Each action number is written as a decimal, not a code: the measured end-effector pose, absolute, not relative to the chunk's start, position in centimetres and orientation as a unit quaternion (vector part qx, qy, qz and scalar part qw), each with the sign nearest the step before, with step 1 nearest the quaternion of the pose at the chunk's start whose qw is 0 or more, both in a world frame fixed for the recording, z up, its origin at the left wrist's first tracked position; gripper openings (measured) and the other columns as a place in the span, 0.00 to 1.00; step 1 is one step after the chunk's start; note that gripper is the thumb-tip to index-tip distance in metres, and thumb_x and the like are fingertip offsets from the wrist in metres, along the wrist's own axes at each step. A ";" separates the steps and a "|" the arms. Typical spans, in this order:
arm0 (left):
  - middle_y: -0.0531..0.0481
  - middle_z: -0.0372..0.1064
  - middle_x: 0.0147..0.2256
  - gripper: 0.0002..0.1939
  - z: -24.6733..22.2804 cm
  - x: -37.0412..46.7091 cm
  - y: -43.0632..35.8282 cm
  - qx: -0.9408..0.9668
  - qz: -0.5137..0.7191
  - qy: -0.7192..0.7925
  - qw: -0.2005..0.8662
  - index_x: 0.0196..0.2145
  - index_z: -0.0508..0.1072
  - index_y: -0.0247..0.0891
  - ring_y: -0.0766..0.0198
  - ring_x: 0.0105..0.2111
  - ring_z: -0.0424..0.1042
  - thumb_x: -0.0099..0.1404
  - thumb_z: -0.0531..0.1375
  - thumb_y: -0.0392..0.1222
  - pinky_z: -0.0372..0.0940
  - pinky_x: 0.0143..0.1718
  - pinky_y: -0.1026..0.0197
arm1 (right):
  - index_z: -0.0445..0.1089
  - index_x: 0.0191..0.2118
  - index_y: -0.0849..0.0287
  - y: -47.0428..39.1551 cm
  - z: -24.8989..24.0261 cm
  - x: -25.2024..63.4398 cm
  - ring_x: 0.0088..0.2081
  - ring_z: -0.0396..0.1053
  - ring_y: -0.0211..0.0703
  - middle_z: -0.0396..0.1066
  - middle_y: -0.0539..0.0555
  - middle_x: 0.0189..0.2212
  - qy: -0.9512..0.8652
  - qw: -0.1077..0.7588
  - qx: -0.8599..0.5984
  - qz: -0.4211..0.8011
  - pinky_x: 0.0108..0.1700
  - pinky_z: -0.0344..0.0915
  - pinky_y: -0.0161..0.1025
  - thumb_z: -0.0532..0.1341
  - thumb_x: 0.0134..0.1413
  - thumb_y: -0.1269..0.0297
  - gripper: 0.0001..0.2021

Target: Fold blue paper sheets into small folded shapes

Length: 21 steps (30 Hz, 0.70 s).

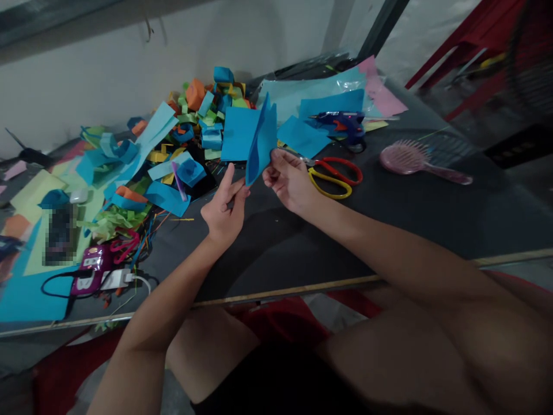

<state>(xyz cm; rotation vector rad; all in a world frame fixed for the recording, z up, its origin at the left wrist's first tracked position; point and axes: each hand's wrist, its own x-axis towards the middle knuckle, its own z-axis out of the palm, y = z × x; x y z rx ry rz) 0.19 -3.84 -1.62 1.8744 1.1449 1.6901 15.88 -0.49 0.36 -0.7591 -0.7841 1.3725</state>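
A folded sheet of blue paper point(261, 141) stands up between my two hands above the dark table, its layers parted at the top. My left hand point(225, 208) pinches its lower corner, with the index finger pointing up. On the right side, my right hand point(287, 178) grips the paper's edge between thumb and fingers. Behind it lies a flat blue square point(240, 134). Scissors with red and yellow handles point(334, 177) rest just right of my right hand.
A pile of coloured paper pieces point(203, 109) sits at the back. Right of it are a blue glue gun point(345, 122) and a pink hairbrush point(404, 157). A purple device point(93, 265) with cables lies at the left, near the table's front edge point(302, 288).
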 end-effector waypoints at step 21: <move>0.52 0.82 0.36 0.18 -0.5 0.4 -3.4 0.589 0.583 0.445 0.340 0.43 0.83 0.44 0.62 0.35 0.81 0.61 0.68 0.56 0.78 0.37 0.60 | 0.68 0.29 0.54 -0.6 0.0 15.4 0.21 0.67 0.32 0.67 0.42 0.18 -0.412 0.642 -0.349 0.545 0.22 0.61 0.33 0.73 0.34 0.37 0.27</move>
